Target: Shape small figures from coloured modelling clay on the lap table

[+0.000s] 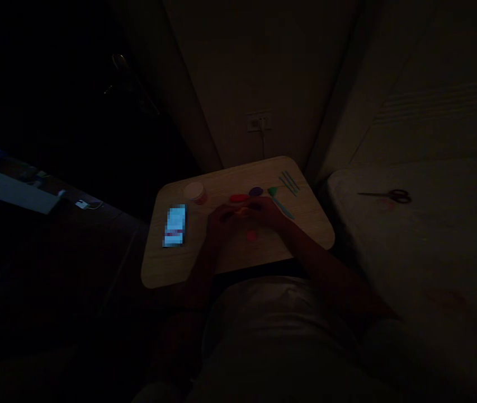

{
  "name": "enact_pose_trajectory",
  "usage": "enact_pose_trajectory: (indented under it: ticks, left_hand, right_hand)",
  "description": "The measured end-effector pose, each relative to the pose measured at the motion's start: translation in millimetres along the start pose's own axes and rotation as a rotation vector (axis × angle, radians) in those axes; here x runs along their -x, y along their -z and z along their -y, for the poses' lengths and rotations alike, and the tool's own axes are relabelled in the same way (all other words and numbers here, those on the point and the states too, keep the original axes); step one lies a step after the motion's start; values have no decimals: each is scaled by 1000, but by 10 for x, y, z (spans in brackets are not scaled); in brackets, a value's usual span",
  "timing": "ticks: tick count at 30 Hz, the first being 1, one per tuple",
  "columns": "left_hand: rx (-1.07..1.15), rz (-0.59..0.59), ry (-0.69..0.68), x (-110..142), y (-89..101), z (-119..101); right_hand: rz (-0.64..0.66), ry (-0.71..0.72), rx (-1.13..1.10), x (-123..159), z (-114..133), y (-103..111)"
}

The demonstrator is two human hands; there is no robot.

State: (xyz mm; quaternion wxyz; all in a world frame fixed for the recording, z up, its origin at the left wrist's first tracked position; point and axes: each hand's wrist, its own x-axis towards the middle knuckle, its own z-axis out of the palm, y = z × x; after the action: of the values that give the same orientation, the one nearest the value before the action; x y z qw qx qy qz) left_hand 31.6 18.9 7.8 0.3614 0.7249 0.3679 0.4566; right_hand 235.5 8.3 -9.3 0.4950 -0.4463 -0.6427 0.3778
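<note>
My left hand [220, 221] and my right hand [263, 211] meet over the middle of a small wooden table [204, 254]. Their fingers are closed around a small orange lump [242, 211] that looks like modelling clay. Just beyond the fingertips lie a red lump [238, 198], a purple lump [255, 191] and a green lump [272, 191]. A flat orange-red piece [251, 235] rests on the tabletop between my forearms. Beside my right hand is a light-blue, knife-like modelling tool [284, 209]. Dim light hides the finer details of the fingers.
A tub with a pale lid [196, 192] and a lit phone [174, 225] occupy the table's left side. Several thin sticks [289, 183] lie at the back right. Scissors [397, 195] lie on a pale surface to the right. A wall socket [258, 121] is behind the table.
</note>
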Motion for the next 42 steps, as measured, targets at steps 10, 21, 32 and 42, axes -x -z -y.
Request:
enact_pose_trajectory:
  ticks: [10,21,32,42]
  left_hand:
    - [56,-14,73,8,-11,-6]
    - [31,-16,147,5,-44,-29]
    - [-10,64,174,16,-42,-64]
    - [49,62,158,-1,-26,12]
  right_hand:
    - [40,-26,94,-21,0,22]
    - [18,3,-90,-7,-12,-47]
    - [53,-50,-69,-2,32,-10]
    - [53,-82,-106,-32,-63,9]
